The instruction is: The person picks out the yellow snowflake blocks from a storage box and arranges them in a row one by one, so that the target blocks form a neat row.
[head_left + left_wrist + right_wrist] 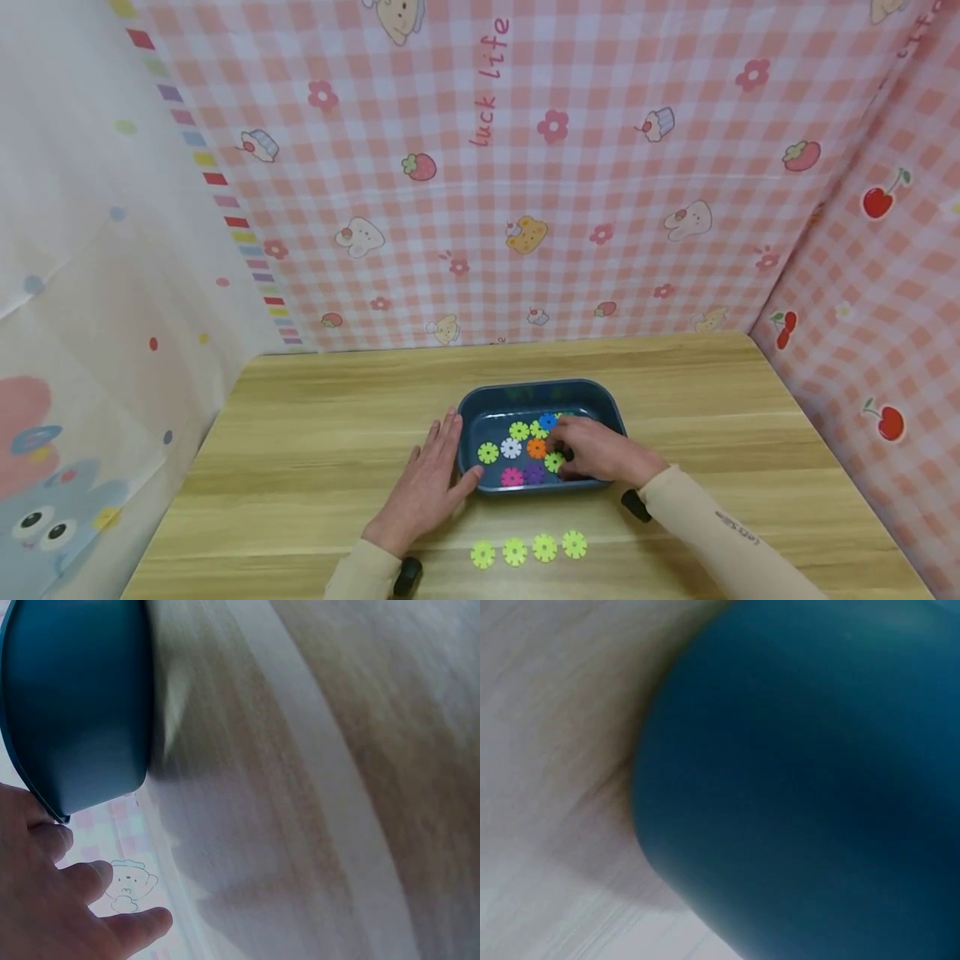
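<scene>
A dark blue rectangular basin (480, 392) stands on the wooden table and holds several notched plastic discs. Among them are a white disc (511, 448), an orange disc (536, 448), a pink disc (512, 477), a purple disc (534, 474) and a blue disc (548, 422). My left hand (429, 479) rests against the basin's left side, fingers extended. In the left wrist view, that hand (45, 900) meets the basin's edge. My right hand (596, 450) reaches over the right side, fingers bent down beside a yellow-green disc (554, 462); its fingertips are partly hidden. The right wrist view shows only the basin's outer wall (795, 787).
A row of several yellow-green discs (514, 552) lies on the wooden table (315, 467) in front of the basin. A checked pink cloth (480, 192) hangs behind the table, with further printed cloths at left and right.
</scene>
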Demonstrator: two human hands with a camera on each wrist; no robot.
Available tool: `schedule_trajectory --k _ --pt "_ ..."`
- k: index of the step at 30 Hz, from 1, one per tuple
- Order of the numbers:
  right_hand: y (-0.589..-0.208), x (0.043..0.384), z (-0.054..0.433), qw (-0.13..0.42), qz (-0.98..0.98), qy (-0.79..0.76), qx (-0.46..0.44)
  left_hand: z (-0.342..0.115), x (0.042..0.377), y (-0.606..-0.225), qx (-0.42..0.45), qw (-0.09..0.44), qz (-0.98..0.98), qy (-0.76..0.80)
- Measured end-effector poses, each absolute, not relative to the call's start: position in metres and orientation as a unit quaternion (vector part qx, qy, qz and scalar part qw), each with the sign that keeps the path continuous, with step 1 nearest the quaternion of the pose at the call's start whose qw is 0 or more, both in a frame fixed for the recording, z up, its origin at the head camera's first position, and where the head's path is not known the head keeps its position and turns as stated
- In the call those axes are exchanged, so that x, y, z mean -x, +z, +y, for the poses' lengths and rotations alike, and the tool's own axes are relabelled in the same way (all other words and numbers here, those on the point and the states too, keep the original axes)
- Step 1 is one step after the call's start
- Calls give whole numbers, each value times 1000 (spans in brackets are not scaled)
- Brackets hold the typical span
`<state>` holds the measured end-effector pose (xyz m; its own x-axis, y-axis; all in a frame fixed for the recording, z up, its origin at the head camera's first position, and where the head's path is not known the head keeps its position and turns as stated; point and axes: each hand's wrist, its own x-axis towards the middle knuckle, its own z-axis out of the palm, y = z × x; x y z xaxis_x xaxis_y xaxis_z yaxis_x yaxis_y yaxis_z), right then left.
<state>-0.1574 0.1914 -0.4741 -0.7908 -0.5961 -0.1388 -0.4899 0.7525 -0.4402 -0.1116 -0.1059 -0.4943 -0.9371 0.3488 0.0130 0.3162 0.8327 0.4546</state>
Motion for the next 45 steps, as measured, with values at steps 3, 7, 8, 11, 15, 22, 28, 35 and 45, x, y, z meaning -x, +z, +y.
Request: schedule_trajectory --k 3,7,8,11,15,22,28,35,45 --pt "-475 157 192 141 928 -194 287 -105 111 -494 -175 36 956 231" --pt "-474 157 193 136 931 -192 278 -103 112 -494 -175 37 956 233" --pt "-474 157 194 133 931 -194 278 -102 111 -494 -175 37 956 234" --pt "-472 157 196 120 930 -202 283 -101 111 -494 -175 39 955 236" --pt "-469 154 198 93 927 -213 295 -101 110 -494 -175 38 954 240" --pt "-459 146 203 63 924 -240 293 -103 109 -494 -176 34 954 242" --pt "-450 138 209 43 914 -274 297 -105 110 -494 -174 33 954 243" --pt "-445 127 217 40 910 -288 297 -106 111 -493 -168 32 955 241" --pt "-444 111 231 20 909 -296 293 -103 111 -494 -168 33 956 239"
